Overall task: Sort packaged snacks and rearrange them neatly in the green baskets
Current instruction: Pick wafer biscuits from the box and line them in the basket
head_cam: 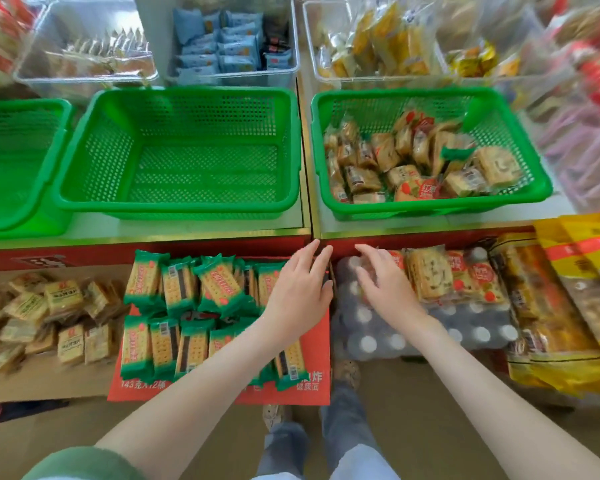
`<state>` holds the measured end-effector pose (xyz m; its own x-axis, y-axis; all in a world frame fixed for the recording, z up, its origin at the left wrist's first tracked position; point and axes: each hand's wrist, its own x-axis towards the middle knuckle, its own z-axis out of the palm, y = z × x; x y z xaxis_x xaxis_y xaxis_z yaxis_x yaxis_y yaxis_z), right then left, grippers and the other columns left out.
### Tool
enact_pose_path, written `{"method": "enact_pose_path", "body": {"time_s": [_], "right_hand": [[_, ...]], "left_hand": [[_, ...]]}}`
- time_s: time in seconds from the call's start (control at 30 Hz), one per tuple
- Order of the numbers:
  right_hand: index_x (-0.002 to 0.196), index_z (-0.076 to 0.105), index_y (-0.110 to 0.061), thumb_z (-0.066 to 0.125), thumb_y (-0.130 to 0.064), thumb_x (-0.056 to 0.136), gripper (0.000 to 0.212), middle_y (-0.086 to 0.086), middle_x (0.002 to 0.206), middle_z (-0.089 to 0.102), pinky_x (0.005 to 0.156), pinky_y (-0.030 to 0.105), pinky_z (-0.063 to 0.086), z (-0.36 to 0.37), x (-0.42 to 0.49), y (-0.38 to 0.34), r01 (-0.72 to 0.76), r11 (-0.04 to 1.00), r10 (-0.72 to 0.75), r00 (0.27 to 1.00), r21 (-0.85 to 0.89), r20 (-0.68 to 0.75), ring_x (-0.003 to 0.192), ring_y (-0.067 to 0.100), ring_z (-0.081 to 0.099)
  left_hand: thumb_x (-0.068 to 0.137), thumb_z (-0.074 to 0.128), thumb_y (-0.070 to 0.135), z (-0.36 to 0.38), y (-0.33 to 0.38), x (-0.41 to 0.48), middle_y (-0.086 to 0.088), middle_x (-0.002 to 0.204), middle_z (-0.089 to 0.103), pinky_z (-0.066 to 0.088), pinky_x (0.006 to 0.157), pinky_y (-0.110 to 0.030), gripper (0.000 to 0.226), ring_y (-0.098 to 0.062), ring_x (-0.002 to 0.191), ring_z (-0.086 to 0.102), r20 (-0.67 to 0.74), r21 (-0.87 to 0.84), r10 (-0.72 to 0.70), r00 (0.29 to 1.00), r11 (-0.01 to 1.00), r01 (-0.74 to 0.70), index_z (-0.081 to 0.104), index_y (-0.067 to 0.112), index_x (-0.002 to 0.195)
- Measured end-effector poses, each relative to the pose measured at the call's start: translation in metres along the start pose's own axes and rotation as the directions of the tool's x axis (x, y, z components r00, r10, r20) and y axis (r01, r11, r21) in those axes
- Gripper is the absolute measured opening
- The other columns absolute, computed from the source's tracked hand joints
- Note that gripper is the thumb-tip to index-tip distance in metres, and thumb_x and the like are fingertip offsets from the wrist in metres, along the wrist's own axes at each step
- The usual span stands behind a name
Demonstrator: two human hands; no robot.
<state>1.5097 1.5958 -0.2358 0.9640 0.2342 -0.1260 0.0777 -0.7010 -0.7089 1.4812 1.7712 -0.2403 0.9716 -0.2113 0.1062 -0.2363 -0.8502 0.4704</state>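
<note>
Two hands low in centre frame, bare forearms stretching up from bottom edge. Left hand (298, 289): fingers straight & close together, palm down, over right end of green-wrapped cracker packs (187, 306); grips nothing. Right hand (385, 282): fingers loosely spread & slightly bent, on or just above shrink-wrapped bottle pack (413, 327); contact can't tell, nothing pinched. Cracker packs in two rough rows on red carton (291, 393), lower centre-left. Just right of right hand, on top of bottle pack: few clear-wrapped biscuit packs (444, 278), some w/ red labels. Above, on shelf: centre green basket (184, 209), bare mesh floor showing; right green basket (430, 211) w/ jumbled heap of mixed snack packs (413, 161), tan & red-label; third green basket (14, 161) cut off at left edge. Lower left: tan square packs (42, 317) scattered on cardboard. Right edge: large yellow bags (586, 271). Top of frame: clear bins, middle clear bin (229, 76) w/ blue packets (219, 43).
</note>
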Motion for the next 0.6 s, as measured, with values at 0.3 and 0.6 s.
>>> {"method": "enact_pose_path", "body": {"time_s": [0.3,0.6], "right_hand": [[0.144,0.039,-0.010,0.051,-0.009,0.097,0.049,0.011,0.132,0.047,0.104,0.024,0.027,-0.109,0.118,0.067,0.114,0.979,-0.139,0.980,-0.168,-0.145,0.125,0.024,0.040],[0.155,0.009,-0.019,0.038,0.009,0.092,0.075,0.006,0.157,0.019,0.118,0.036,0.021,-0.120,0.243,0.110,0.184,0.913,-0.087,0.959,-0.363,0.269,0.145,0.021,0.015]], "left_hand": [[0.083,0.062,0.006,0.036,0.036,0.182,-0.030,0.125,0.056,0.048,0.091,-0.050,0.051,-0.045,0.111,0.056,0.002,0.091,0.070,0.998,0.993,-0.070,0.053,0.002,0.134],[0.092,0.052,0.012,0.076,0.010,0.279,-0.019,0.151,0.021,0.031,0.108,-0.043,0.058,-0.036,0.133,0.029,0.382,0.540,-0.121,0.916,0.834,-0.115,0.032,0.019,0.146]]}}
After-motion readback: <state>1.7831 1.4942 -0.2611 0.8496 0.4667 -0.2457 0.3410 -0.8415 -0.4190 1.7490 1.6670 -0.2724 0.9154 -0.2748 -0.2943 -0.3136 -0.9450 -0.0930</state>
